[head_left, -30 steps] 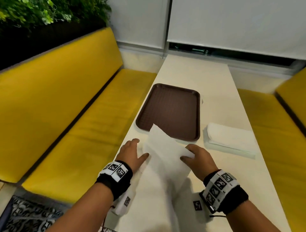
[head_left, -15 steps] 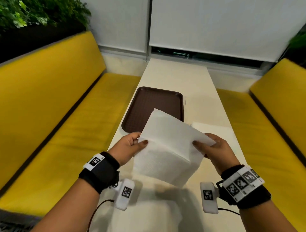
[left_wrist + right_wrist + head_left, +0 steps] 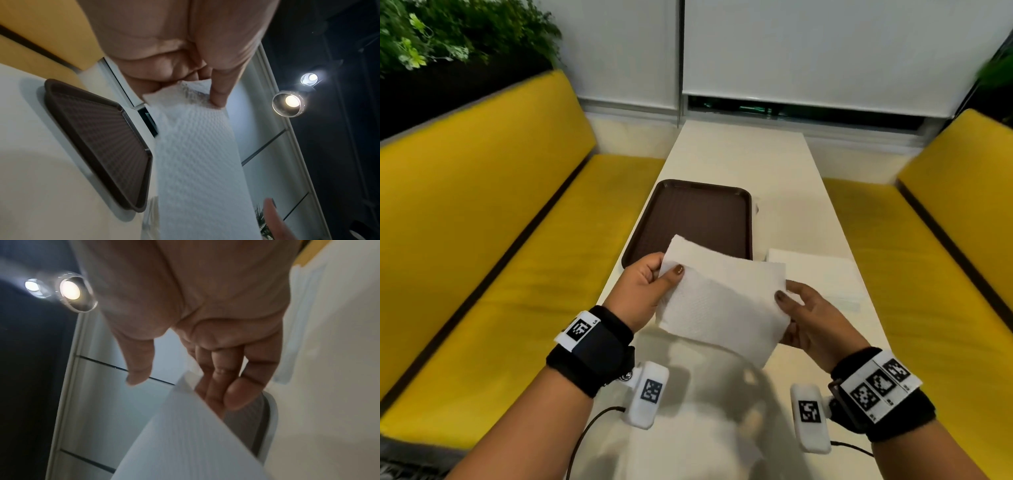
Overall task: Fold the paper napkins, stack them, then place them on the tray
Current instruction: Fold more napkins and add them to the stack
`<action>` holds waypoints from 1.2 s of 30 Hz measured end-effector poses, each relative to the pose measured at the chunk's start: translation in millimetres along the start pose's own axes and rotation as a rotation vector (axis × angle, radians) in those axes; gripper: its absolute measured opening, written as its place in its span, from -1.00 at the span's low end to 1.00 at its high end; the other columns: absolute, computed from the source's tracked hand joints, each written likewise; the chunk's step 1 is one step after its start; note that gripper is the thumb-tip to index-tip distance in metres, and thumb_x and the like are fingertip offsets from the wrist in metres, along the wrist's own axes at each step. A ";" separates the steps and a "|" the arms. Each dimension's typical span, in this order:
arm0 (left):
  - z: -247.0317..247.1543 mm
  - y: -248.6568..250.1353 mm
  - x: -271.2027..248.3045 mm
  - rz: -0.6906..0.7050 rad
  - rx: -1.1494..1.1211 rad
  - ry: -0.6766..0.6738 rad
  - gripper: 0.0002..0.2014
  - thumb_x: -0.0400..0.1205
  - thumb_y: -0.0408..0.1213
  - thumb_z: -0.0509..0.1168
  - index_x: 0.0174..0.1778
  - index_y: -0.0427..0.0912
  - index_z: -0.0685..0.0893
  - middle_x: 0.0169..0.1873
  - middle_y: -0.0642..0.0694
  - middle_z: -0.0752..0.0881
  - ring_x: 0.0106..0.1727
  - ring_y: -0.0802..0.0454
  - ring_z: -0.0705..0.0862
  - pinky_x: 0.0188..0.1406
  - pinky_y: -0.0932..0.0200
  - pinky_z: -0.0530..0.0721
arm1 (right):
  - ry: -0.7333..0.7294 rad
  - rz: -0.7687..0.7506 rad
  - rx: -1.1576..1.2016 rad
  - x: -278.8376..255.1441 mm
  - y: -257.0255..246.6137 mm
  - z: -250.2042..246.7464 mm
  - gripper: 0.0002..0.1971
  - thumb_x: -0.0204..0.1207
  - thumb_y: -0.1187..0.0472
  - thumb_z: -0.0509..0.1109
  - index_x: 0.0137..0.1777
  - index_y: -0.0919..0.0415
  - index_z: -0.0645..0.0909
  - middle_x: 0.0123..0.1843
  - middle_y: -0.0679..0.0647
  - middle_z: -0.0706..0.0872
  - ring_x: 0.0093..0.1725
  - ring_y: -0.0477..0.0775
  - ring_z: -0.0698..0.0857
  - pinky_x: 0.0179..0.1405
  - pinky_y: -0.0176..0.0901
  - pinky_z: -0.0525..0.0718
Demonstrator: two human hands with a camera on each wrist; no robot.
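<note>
A white paper napkin [image 3: 719, 301] hangs in the air over the near part of the table, just in front of the brown tray [image 3: 705, 184]. My left hand [image 3: 645, 289] pinches its upper left corner between thumb and fingers; the left wrist view shows that pinch on the napkin [image 3: 195, 154]. My right hand [image 3: 803, 317] is at the napkin's right edge. In the right wrist view its straight fingers [image 3: 218, 386] lie behind the napkin [image 3: 185, 434] and the thumb stands off the paper. The tray [image 3: 98, 134] holds nothing.
A stack of white napkins [image 3: 815, 270] lies on the white table [image 3: 739, 154] to the right of the tray. Yellow benches run along the left [image 3: 500, 240] and the right [image 3: 928, 257]. Green plants [image 3: 448, 31] stand at the back left.
The napkin has come up off the table and now hangs level between both hands. The right thumb has eased off the paper.
</note>
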State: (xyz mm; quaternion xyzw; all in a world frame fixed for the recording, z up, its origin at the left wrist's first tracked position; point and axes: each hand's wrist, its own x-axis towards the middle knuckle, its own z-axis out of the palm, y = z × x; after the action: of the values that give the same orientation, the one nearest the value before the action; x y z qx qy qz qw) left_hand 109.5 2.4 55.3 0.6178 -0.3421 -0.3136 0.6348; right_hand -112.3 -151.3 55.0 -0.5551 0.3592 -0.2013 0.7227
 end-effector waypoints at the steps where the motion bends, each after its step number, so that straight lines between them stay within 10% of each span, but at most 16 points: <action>1: 2.5 1.0 1.0 0.003 0.002 0.023 -0.88 0.65 -0.30 0.29 0.03 -0.14 0.71 -0.05 -0.08 0.81 0.02 -0.02 0.77 0.04 0.07 0.68 | 0.014 -0.015 0.009 0.8 2.4 -2.8 -0.35 0.31 0.04 0.49 0.44 0.03 0.41 0.04 0.29 0.78 -0.02 0.25 0.76 0.01 0.14 0.77; 8: 27.6 5.8 4.5 -0.011 0.051 0.037 -0.86 0.64 -0.35 0.31 0.09 -0.22 0.66 -0.02 -0.15 0.81 0.04 -0.07 0.78 0.01 0.10 0.73 | 0.014 -0.125 -0.082 1.3 -4.4 -25.7 -0.71 0.48 0.39 0.44 0.21 0.29 0.64 -0.01 0.20 0.82 0.00 0.18 0.75 0.00 0.01 0.75; 17: 71.6 10.5 13.7 -0.025 0.072 0.019 -0.87 0.63 -0.37 0.32 0.09 -0.19 0.63 -0.08 -0.06 0.80 -0.03 0.05 0.78 -0.14 0.28 0.71 | 0.118 -0.238 -0.409 7.7 -12.2 -75.3 -0.93 0.45 0.20 0.54 -0.19 0.17 0.72 -0.15 0.10 0.75 -0.09 0.08 0.66 -0.02 -0.04 0.61; 22: 99.8 1.8 23.7 -0.005 0.539 0.358 -0.77 0.55 -0.21 0.44 -0.06 -0.16 0.52 -0.22 -0.02 0.59 -0.22 0.12 0.57 -0.26 0.33 0.49 | 0.181 -0.312 -0.393 4.3 -21.4 -91.7 -0.92 0.45 0.20 0.55 -0.18 0.13 0.69 -0.03 -0.01 0.75 -0.05 0.01 0.72 -0.06 -0.12 0.68; 30: 184.4 0.1 24.4 -0.503 -0.034 -0.096 -0.49 0.67 0.22 0.10 -0.09 -0.20 0.65 -0.23 -0.11 0.73 -0.22 -0.03 0.75 -0.28 0.12 0.67 | 0.034 -0.565 -0.625 -2.5 -7.1 -81.0 -0.92 0.46 0.12 0.52 -0.19 -0.01 0.67 -0.14 -0.17 0.75 -0.04 -0.21 0.68 -0.02 -0.35 0.55; 36: 203.4 -3.1 33.4 -0.385 0.023 -0.004 -0.76 0.71 -0.31 0.18 -0.30 -0.21 0.54 -0.37 -0.15 0.52 -0.38 -0.01 0.55 -0.51 0.26 0.54 | -0.143 -0.652 -0.721 -4.3 -3.2 -91.1 -0.78 0.38 -0.21 0.42 -0.21 -0.10 0.67 -0.13 -0.24 0.72 0.00 -0.17 0.65 0.05 -0.26 0.55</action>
State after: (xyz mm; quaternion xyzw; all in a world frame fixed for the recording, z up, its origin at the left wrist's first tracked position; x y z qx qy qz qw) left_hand -38.6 -141.0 54.4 0.6783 -0.2224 -0.4265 0.5555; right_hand -182.5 -209.3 47.9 -0.8660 0.1630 -0.2410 0.4066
